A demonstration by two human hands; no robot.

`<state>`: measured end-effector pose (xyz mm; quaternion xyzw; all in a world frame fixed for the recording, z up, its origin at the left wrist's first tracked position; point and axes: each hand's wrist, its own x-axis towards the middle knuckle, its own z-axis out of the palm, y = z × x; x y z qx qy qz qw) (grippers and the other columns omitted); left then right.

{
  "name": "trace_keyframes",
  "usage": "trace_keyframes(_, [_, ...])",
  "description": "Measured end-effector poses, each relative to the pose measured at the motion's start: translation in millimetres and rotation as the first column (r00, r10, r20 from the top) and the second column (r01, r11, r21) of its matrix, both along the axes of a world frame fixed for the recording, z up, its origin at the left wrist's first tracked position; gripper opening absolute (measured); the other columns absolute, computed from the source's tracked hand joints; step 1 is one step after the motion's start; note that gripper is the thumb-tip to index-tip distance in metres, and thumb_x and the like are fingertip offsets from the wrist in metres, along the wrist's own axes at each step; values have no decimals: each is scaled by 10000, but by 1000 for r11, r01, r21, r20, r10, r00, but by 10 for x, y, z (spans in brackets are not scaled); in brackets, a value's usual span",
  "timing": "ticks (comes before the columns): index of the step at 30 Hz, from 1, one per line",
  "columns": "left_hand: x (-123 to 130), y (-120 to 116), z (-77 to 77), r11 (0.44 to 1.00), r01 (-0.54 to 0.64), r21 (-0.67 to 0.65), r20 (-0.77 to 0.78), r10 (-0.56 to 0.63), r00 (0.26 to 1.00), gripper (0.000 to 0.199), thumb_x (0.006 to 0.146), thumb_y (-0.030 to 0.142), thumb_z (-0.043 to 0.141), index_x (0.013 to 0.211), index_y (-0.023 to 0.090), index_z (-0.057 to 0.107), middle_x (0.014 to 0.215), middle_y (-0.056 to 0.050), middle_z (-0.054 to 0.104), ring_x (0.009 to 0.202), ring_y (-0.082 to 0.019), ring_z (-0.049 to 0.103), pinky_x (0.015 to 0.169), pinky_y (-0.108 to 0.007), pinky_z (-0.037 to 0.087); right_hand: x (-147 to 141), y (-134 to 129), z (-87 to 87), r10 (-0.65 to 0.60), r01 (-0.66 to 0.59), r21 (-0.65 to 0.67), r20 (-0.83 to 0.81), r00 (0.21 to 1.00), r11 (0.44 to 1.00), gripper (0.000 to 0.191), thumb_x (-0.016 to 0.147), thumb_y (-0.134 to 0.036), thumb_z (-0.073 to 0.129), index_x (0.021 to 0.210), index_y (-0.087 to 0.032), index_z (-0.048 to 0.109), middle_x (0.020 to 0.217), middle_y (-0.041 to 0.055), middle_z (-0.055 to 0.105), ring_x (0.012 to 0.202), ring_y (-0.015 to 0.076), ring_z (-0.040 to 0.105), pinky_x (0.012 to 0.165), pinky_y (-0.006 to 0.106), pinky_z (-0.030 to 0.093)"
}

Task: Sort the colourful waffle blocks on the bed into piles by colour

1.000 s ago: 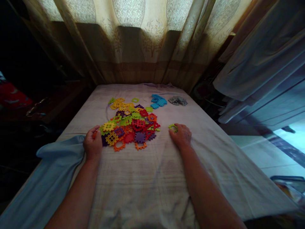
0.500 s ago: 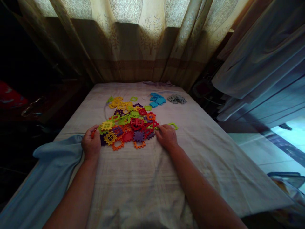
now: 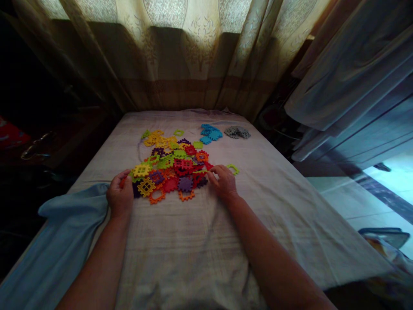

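A heap of flat plastic interlocking tiles (image 3: 169, 161) with notched edges lies on the cloth-covered surface, in red, green, yellow, purple and orange. At its left edge, my left hand (image 3: 121, 193) is curled closed, with a bit of an orange tile (image 3: 123, 182) showing between thumb and fingers. My right hand (image 3: 223, 181) is at the heap's right edge, thumb and fingertips pinched on a lime-green tile (image 3: 200, 172) seen nearly edge-on. Close to those fingertips is a red tile (image 3: 208, 165). A yellow tile (image 3: 146, 187) and a purple tile (image 3: 185, 184) lie on the near side.
Farther back are a blue tile pile (image 3: 211, 133) and a grey tile pile (image 3: 237, 132). Single green tiles lie at the back (image 3: 179, 132) and beyond my right hand (image 3: 232, 169). Light-blue cloth (image 3: 74, 213) drapes over the left edge. A curtain (image 3: 180, 73) hangs behind.
The view has shifted slightly, so everything sits a little farther left. My right fingertips have lifted a little, with the lime-green tile between them. My left hand stays at the heap's left edge.
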<state>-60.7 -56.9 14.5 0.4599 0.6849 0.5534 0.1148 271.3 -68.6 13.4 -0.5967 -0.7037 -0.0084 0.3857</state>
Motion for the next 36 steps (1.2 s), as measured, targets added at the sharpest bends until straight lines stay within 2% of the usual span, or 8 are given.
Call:
trace_keyframes(5, [-5, 20, -20, 1000, -7, 3, 19, 6, 1000, 355, 797, 365, 561, 1066, 191, 714, 995, -47, 733, 904, -204, 677, 877, -352, 550, 133, 18, 31, -70, 88, 97, -174, 982, 991, 258, 937, -364, 453, 782, -225, 605, 786, 54, 661, 760, 183, 597, 756, 296, 457])
trace_keyframes(11, [-16, 20, -40, 1000, 8, -6, 29, -7, 1000, 360, 810, 367, 557, 1085, 193, 710, 1016, -57, 731, 934, -214, 672, 912, -373, 543, 466, 60, 7, -255, 259, -21, -281, 925, 966, 302, 894, -447, 458, 788, -221, 629, 749, 46, 671, 677, 179, 570, 682, 297, 455])
trace_keyframes(15, [-26, 21, -61, 1000, 12, -13, 32, -12, 999, 378, 814, 388, 551, 1098, 196, 712, 1011, -55, 733, 921, -203, 671, 891, -354, 545, 470, 15, 36, -125, 105, -139, -148, 981, 985, 252, 867, -409, 532, 809, -222, 690, 809, 47, 703, 707, 173, 598, 702, 293, 464])
trace_keyframes(18, [-33, 32, -82, 1000, 15, -8, 38, -15, 999, 403, 809, 413, 550, 1105, 195, 716, 1012, -56, 733, 926, -201, 672, 889, -344, 538, 372, -58, 91, 24, -6, -244, 68, 997, 970, 227, 816, -391, 654, 933, -217, 740, 969, 76, 722, 882, 207, 631, 819, 322, 466])
trace_keyframes(21, [-30, 36, -84, 1000, 16, -7, 39, -16, 999, 404, 804, 421, 546, 1091, 196, 720, 977, -50, 733, 896, -194, 670, 867, -334, 540, 271, -114, 137, 68, 5, -301, 233, 970, 954, 300, 794, -420, 717, 1010, -213, 745, 1044, 93, 710, 1000, 238, 612, 910, 352, 436])
trace_keyframes(25, [-14, 18, -55, 1000, 13, -8, 20, -12, 1000, 385, 802, 407, 547, 1074, 198, 722, 941, -38, 730, 865, -186, 665, 847, -321, 542, 216, -125, 158, 65, 25, -299, 287, 956, 954, 284, 808, -399, 710, 1010, -200, 729, 1026, 90, 705, 987, 237, 605, 904, 345, 422])
trace_keyframes(30, [-1, 5, -25, 1000, 22, -12, 29, -22, 999, 383, 809, 387, 543, 1084, 185, 715, 977, -52, 731, 878, -190, 667, 850, -328, 543, 386, -75, 148, -127, 172, -181, 238, 963, 968, 299, 835, -397, 674, 1038, -180, 710, 1038, 112, 700, 987, 252, 604, 876, 355, 423])
trace_keyframes(36, [-14, 31, -75, 1000, 30, -3, 35, -30, 999, 368, 818, 384, 546, 1087, 188, 704, 995, -54, 733, 912, -199, 675, 897, -352, 544, 722, -31, 39, -365, 405, -178, 218, 905, 897, 357, 832, -466, 643, 1030, -179, 717, 1027, 121, 709, 958, 273, 603, 839, 385, 427])
